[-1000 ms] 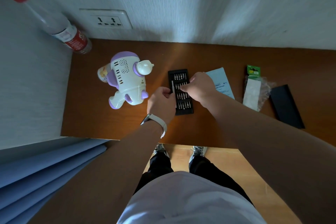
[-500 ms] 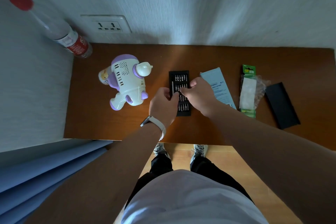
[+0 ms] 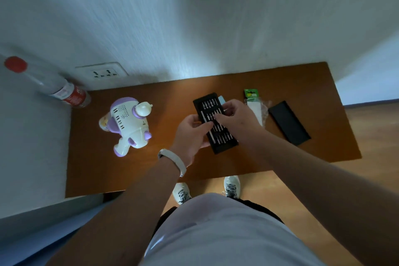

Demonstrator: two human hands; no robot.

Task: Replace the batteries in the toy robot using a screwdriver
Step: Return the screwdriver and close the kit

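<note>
The white and purple toy robot [image 3: 129,123] lies on the left part of the brown table [image 3: 269,84]. To its right is the black screwdriver bit tray [image 3: 224,142], with rows of bits. My left hand [image 3: 190,136] is at the tray's left edge, thumb and fingers curled round the thin silver screwdriver [image 3: 212,138], which lies along the tray. My right hand [image 3: 237,116] reaches over the tray from the right. Its fingertips pinch a bit beside the screwdriver's upper part; the bit itself is too small to make out.
A green battery pack [image 3: 250,94] in clear plastic and the tray's black lid [image 3: 288,123] lie to the right. A blue leaflet [image 3: 221,99] peeks out behind my right hand. A red-capped bottle [image 3: 69,95] stands in the left corner under a wall socket [image 3: 103,72].
The view has pulled back and tilted, so the table sits lower and slanted. Both hands stay at the bit tray, with the right fingertips working closer to the screwdriver.
</note>
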